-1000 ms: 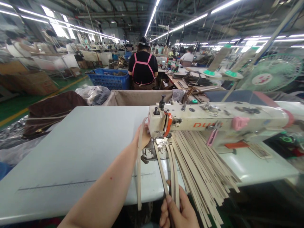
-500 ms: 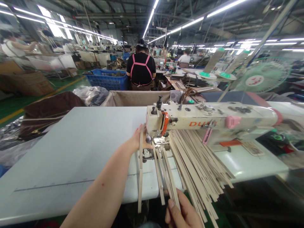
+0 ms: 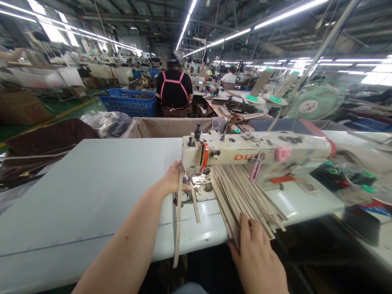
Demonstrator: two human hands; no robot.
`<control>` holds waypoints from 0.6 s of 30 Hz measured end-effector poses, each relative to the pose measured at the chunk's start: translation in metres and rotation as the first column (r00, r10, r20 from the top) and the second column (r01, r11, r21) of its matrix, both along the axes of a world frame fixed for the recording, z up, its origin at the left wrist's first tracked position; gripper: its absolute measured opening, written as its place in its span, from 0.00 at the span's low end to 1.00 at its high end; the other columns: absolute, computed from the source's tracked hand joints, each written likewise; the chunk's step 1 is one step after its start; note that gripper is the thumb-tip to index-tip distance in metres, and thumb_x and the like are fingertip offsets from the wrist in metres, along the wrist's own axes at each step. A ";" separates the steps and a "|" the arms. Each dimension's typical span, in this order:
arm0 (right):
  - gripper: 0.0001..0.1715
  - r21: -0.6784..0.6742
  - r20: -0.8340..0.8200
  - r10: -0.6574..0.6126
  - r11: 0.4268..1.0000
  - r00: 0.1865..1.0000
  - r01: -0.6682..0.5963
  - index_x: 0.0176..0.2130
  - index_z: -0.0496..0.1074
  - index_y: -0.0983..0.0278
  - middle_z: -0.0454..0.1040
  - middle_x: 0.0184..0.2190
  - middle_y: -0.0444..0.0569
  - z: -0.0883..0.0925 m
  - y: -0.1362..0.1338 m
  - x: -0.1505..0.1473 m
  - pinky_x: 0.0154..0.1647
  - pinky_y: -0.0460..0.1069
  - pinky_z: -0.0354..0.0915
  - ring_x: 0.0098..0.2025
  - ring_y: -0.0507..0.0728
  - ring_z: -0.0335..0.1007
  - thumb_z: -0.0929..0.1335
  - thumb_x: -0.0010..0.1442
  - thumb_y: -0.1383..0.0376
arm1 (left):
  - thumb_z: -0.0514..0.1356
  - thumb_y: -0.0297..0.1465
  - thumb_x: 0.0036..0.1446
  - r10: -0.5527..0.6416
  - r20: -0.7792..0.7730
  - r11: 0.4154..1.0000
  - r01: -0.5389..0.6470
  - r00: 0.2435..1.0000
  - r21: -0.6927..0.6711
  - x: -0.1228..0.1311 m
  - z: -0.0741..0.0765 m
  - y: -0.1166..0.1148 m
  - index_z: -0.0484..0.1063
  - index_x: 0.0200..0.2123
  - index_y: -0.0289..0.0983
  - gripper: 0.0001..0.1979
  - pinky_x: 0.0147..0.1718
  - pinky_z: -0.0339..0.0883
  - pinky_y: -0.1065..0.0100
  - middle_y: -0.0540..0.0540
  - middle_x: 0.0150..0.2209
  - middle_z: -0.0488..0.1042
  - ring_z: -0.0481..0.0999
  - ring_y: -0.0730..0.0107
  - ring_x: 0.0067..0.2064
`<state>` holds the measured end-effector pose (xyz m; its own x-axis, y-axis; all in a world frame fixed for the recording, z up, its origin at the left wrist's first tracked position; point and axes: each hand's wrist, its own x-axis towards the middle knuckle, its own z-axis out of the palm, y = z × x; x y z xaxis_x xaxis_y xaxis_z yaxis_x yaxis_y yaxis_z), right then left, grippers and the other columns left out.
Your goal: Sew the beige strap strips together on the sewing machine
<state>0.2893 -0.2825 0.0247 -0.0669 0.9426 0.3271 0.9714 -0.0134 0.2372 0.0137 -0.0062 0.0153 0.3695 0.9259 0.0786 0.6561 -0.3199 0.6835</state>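
Note:
My left hand [image 3: 175, 179] is beside the needle area of a white sewing machine [image 3: 226, 151], its thumb over the metal plate [image 3: 200, 181]. A long beige strip [image 3: 178, 220] hangs by its fingers, past the table edge; the finger grip is partly hidden. A shorter-looking strip [image 3: 195, 204] lies under the thumb side, running toward me. My right hand [image 3: 257, 253] rests on the front ends of a fanned bundle of beige strips [image 3: 241, 192] right of the needle, fingers bent over them.
The white table [image 3: 122, 175] stretches left and right of the machine. Behind it are a beige fabric bin [image 3: 171, 127], a blue basket [image 3: 130, 104] and a seated person [image 3: 175, 90] with pink straps. A green fan [image 3: 315, 102] and thread cones [image 3: 260, 85] stand at the right.
My right hand has moved right, from strips in front of the needle onto the bundle. The strips it held have left the needle area. The view has shifted right; my left hand stays by the needle.

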 end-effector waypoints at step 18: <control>0.29 -0.410 -0.396 -0.216 0.911 0.893 0.039 0.68 0.76 0.75 0.88 0.57 0.73 0.046 0.047 0.016 0.58 0.64 0.80 0.58 0.78 0.90 0.69 0.72 0.70 | 0.85 0.38 0.39 -0.071 -0.114 0.997 0.072 0.991 0.010 0.002 0.007 0.003 0.82 0.66 0.40 0.47 0.79 0.64 0.31 0.33 0.71 0.80 0.70 0.23 0.76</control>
